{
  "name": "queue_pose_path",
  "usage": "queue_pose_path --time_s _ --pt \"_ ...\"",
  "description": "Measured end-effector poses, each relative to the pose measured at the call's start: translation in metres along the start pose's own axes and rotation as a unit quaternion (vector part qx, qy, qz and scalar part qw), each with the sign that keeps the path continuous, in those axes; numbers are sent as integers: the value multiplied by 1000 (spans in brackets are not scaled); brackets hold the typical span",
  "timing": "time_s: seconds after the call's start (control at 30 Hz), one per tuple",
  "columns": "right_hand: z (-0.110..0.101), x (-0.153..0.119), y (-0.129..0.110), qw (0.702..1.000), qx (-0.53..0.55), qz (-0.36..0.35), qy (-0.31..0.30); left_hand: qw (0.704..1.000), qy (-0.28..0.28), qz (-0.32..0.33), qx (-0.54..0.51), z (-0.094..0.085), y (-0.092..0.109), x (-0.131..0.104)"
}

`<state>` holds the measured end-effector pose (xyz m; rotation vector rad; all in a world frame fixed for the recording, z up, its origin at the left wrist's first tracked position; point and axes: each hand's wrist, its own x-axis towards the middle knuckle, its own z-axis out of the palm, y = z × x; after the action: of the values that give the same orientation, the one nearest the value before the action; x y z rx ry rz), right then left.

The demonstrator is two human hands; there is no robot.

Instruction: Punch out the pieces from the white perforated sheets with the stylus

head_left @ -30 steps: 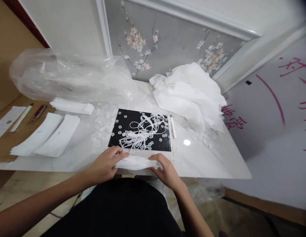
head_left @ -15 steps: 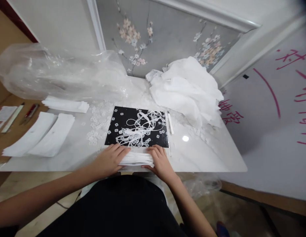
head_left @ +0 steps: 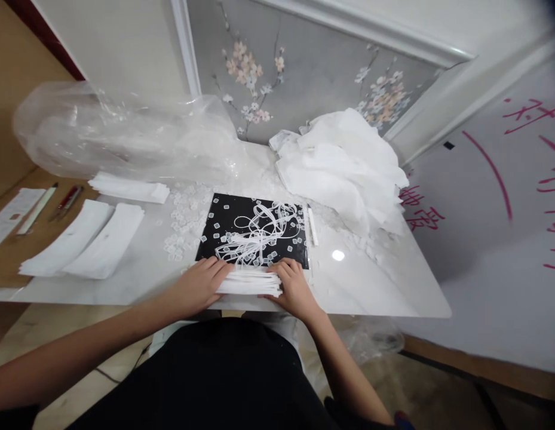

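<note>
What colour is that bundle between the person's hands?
The bundle is plain white, seen best in the head view.

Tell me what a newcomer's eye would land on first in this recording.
Probably the black mat on the table, strewn with small clear squares and a tangle of white cord. Just nearer, the left grip and right grip hold a stack of white strips by its ends. Behind, to the right, a big heap of white sheets stands before the floral panel.
</note>
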<state>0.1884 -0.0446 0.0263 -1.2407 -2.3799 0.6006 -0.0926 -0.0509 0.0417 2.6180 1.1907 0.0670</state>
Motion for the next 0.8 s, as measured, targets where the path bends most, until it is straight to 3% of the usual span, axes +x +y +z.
queue_pose_path --time_s 0.07,0.17,0.23,0.33,0.43,0.5,0.53,0.6,0.7,0.8 --pt "-3 2 -2 999 42 10 14 1000 -10 -5 -22 -5 0 1" --pt "-15 6 -9 977 199 68 34 990 -28 -47 -130 -34 5 -1" --pt "-22 13 -14 928 349 126 29 965 -52 -104 -234 -58 9 -3" --pt "-24 32 -18 815 545 195 22 900 -110 -178 -382 -83 14 -4" --pt "-17 55 -22 722 643 254 29 822 -141 -218 -508 -84 13 -2" --pt "-14 68 -24 700 658 275 34 786 -135 -225 -559 -75 11 -2" --pt "-14 72 -25 701 657 274 39 787 -118 -222 -564 -70 11 -2" --pt "-17 76 -27 726 640 243 56 826 -47 -217 -518 -61 10 -6" --pt "-26 72 -30 802 575 153 62 894 77 -220 -383 -55 9 -15" --pt "-35 59 -30 879 469 67 61 930 128 -201 -280 -56 6 -26"
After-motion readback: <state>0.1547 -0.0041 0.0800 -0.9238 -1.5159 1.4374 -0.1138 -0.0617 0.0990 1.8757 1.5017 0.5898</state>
